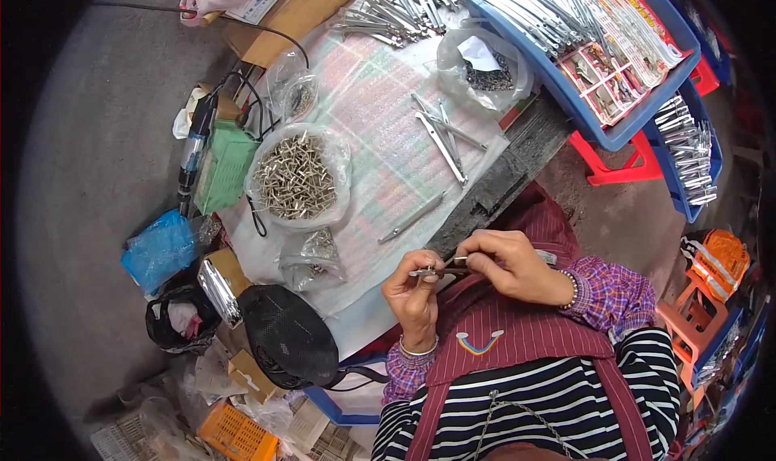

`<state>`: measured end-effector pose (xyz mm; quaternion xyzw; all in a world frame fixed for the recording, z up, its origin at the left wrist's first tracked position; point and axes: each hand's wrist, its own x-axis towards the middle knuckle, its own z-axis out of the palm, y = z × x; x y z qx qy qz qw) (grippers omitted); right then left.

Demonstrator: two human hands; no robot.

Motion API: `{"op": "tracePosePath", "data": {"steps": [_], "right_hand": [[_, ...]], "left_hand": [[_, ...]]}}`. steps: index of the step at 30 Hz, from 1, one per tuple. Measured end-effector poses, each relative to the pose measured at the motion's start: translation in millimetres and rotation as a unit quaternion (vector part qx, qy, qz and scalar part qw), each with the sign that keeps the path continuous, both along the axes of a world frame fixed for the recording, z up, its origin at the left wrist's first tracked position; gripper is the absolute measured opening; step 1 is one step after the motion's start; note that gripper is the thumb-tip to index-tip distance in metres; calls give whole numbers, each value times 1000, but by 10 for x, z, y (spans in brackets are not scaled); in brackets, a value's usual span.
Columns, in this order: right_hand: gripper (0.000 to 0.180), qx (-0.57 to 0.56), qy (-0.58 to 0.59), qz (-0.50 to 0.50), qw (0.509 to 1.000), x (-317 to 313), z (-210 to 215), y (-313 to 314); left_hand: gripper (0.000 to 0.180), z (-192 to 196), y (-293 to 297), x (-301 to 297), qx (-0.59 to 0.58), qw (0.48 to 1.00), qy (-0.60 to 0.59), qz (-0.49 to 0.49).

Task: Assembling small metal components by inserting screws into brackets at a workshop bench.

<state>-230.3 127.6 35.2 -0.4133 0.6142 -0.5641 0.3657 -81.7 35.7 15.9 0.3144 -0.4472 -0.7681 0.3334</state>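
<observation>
In front of my apron, near the table's front edge, my left hand (416, 293) pinches a slim silver metal part (423, 273) between thumb and fingers. My right hand (511, 265) is closed close beside it, its fingertips on the other end of what seems to be the same part; a short shiny end (461, 260) shows there. The fingers hide most of it. On the table just beyond lies a single slim metal bar (411, 218). Farther off, several silver metal bars (443, 142) lie crossed over each other.
A plastic-lined tub of screws (295, 176) stands left, with a bag of small fasteners (315, 255) below it. A bag of dark small pieces (489, 77) sits at the back. Blue tray (614, 138), red stool (618, 162) and black cap (289, 336) flank the table; an electric screwdriver (194, 150) hangs left.
</observation>
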Motion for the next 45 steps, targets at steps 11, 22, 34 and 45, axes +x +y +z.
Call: {"op": "tracePosePath", "data": {"steps": [11, 22, 34, 45], "right_hand": [[13, -31, 79, 18, 996, 126, -79, -92], [12, -5, 47, 42, 998, 55, -92, -102], [14, 2, 23, 59, 998, 34, -20, -154], [15, 70, -193, 61, 977, -206, 146, 2]], "left_hand": [[19, 32, -74, 16, 12, 999, -24, -38], [16, 118, -76, 11, -123, 983, -122, -57], [15, 43, -16, 9, -163, 979, -124, 13], [16, 20, -15, 6, -41, 999, -1, 7]]}}
